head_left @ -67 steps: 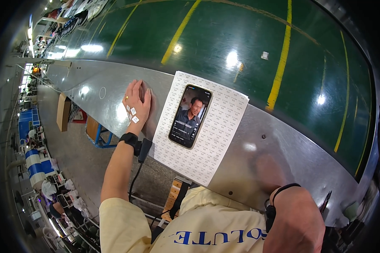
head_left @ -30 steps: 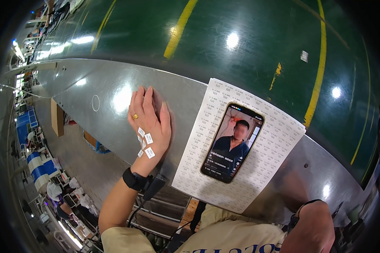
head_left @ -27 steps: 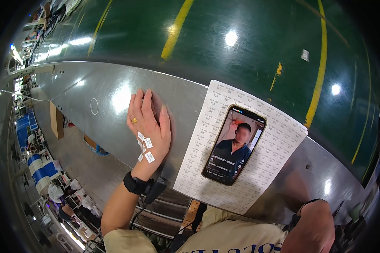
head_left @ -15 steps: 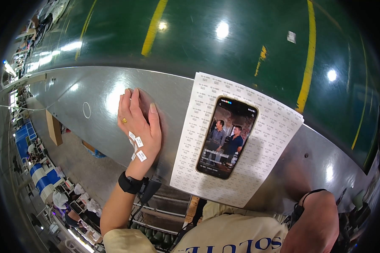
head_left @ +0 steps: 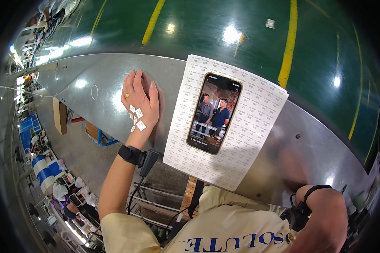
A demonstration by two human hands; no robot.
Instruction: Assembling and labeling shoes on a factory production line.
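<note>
My left hand [head_left: 142, 99] lies on the bare metal tabletop, fingers stretched out, holding nothing. Several small white stickers [head_left: 138, 113] cling to the back of it, and one finger wears a yellow ring. To its right, a stack of white sheets [head_left: 257, 114] printed with rows of small labels rests on the metal. On those sheets lies a smartphone [head_left: 215, 113], face up, its lit screen showing two people; neither hand touches it. My right forearm [head_left: 325, 215] is bent at the lower right, a black strap [head_left: 316, 189] around the wrist; the fingers of that hand are hidden.
Beyond the metal table [head_left: 101, 71] stretches a green surface [head_left: 207, 29] with yellow stripes and a small white scrap [head_left: 270, 23]. A black device with a cable [head_left: 147, 162] hangs at my left wrist. Below left are a cardboard piece [head_left: 60, 116] and cluttered workstations.
The whole view has shifted, so the table, sheets and phone appear higher and slightly left. My left hand stays flat on the metal beside the sheets.
</note>
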